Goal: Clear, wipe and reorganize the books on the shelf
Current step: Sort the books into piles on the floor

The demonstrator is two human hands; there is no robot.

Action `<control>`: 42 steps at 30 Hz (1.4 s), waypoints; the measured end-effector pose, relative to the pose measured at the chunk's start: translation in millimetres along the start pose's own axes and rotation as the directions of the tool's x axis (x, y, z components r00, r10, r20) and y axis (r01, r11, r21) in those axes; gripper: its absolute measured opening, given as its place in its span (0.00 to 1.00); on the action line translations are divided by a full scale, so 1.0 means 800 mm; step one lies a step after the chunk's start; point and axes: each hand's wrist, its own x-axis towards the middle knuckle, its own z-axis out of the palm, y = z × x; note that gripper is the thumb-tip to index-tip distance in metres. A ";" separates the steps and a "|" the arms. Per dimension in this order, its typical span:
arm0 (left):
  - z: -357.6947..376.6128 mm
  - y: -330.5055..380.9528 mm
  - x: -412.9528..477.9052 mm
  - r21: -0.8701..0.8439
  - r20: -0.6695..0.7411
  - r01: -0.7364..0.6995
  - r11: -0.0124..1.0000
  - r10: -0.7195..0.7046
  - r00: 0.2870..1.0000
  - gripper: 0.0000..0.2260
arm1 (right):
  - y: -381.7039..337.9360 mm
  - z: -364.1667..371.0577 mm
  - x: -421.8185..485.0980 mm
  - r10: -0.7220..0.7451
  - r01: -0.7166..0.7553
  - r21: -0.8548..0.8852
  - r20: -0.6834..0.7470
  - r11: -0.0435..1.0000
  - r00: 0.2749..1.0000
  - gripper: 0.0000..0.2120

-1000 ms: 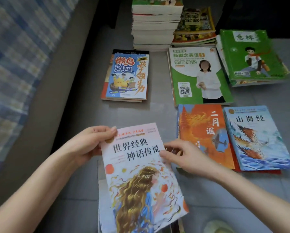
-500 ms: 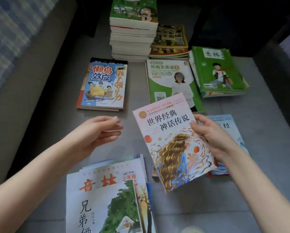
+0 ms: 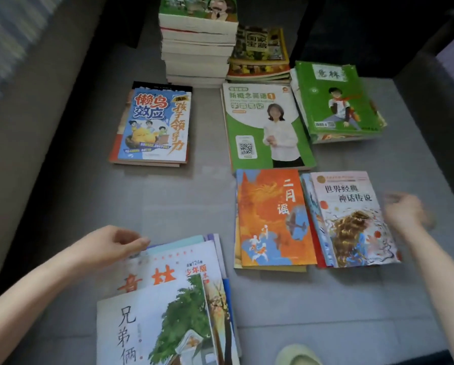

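Right hand [image 3: 405, 214]: empty, motion-blurred, fingers loosely bent, just beside the right edge of the myth book [image 3: 352, 219] and clear of it. Left hand [image 3: 110, 246]: fingers bent, tips at the far left corner of the near pile [image 3: 173, 275]; whether they pinch a cover or only touch it cannot be told.

Head view, change from half a second ago: the myth book, then gripped by the right hand and held tilted in the air, now lies flat and released. The left hand, then hovering with straight fingers above the grey surface [image 3: 168, 201], now sits low at the near pile.

Position: the myth book lies face up on a blue book [image 3: 308, 204], whose left edge shows beneath it. Just to its left is the orange book [image 3: 270, 217]. Both lie nearer than the green books [image 3: 262, 127] and the tall stack [image 3: 196, 48].
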 end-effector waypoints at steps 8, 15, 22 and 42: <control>-0.001 -0.028 -0.022 0.031 -0.149 -0.024 0.999 0.028 0.988 0.08 | -0.132 0.050 -0.193 -0.635 0.523 0.370 0.327 0.768 0.700 0.08; 0.011 -0.037 -0.035 -0.073 -0.142 -0.013 0.997 0.002 0.990 0.06 | -0.128 0.093 -0.369 -0.658 0.960 0.028 0.734 0.277 0.168 0.35; 0.013 -0.049 -0.028 -0.209 -0.158 -0.002 0.978 -0.031 0.987 0.06 | -0.115 0.103 -0.378 -0.548 0.898 -0.100 0.762 0.429 0.346 0.31; 0.031 0.108 0.001 -0.888 -0.025 0.003 0.460 -0.055 0.998 0.05 | -0.158 0.048 -0.245 -0.468 -0.154 0.712 0.592 0.685 0.656 0.09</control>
